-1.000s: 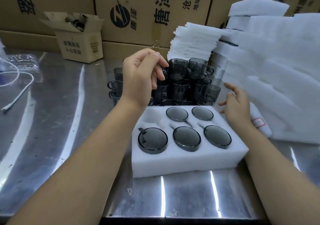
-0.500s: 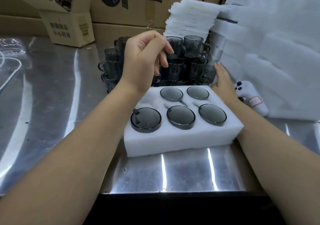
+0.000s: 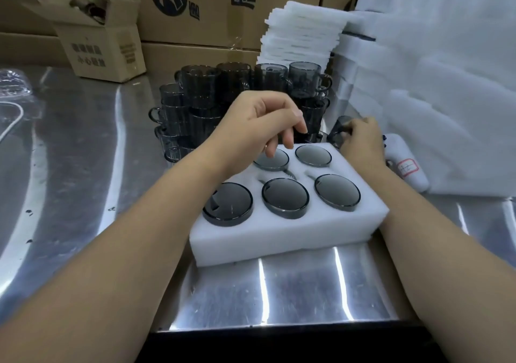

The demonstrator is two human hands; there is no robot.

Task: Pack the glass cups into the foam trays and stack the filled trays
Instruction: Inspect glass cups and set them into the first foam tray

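A white foam tray (image 3: 279, 237) lies on the steel table in front of me. Several smoky glass cups (image 3: 284, 198) sit upside down in its pockets. The back left pocket is hidden under my left hand (image 3: 259, 128), which hovers over the tray's back edge with loosely curled fingers and holds nothing. Behind the tray stands a pile of stacked smoky glass cups (image 3: 212, 94). My right hand (image 3: 360, 139) is at the tray's back right corner and grips one glass cup (image 3: 339, 130) from the pile's right end.
A stack of thin foam sheets (image 3: 301, 35) rises behind the cups. Thick foam trays (image 3: 446, 97) are piled at the right. A white device with a red-marked label (image 3: 407, 170) lies beside them. An open carton (image 3: 97, 44) and large boxes line the back.
My right hand moved from the tray's right edge to the back and closed round a cup. My left hand dropped lower over the tray.
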